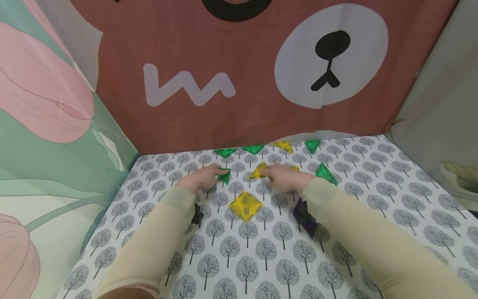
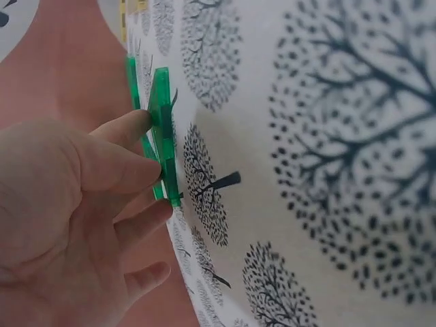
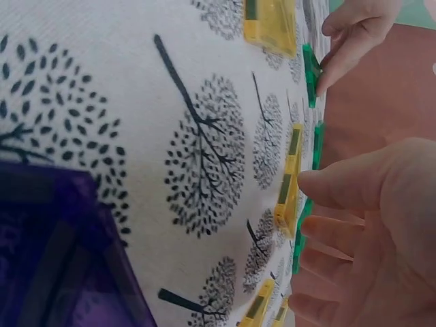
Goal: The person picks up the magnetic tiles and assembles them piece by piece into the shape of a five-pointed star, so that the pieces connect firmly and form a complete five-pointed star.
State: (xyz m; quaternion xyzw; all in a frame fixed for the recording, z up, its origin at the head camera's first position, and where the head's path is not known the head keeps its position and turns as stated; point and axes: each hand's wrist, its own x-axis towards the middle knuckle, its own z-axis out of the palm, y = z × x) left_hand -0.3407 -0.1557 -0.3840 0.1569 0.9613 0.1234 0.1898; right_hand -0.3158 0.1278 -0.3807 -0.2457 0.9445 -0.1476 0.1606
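My left hand (image 1: 201, 177) pinches a green translucent triangle tile (image 1: 225, 177) between thumb and fingers, low over the cloth. Seen from the left wrist, that tile (image 2: 165, 136) stands edge-on at the fingertips, the other fingers spread loosely below. To its right, my right hand (image 1: 285, 177) holds a yellow triangle tile (image 1: 257, 171) by its right-hand corner. In the right wrist view the thumb meets the edge of this yellow tile (image 3: 291, 180), with the index fingertip close by. A yellow square tile (image 1: 245, 205) lies nearer, between the two forearms.
Green tiles (image 1: 225, 152) and a yellow triangle (image 1: 284, 146) lie along the back edge. Another green triangle (image 1: 326, 173) rests right of the right hand. A purple tile (image 1: 304, 216) is partly under the right sleeve. A bear-print curtain (image 1: 186, 124) hangs behind the tree-print cloth (image 1: 224, 249).
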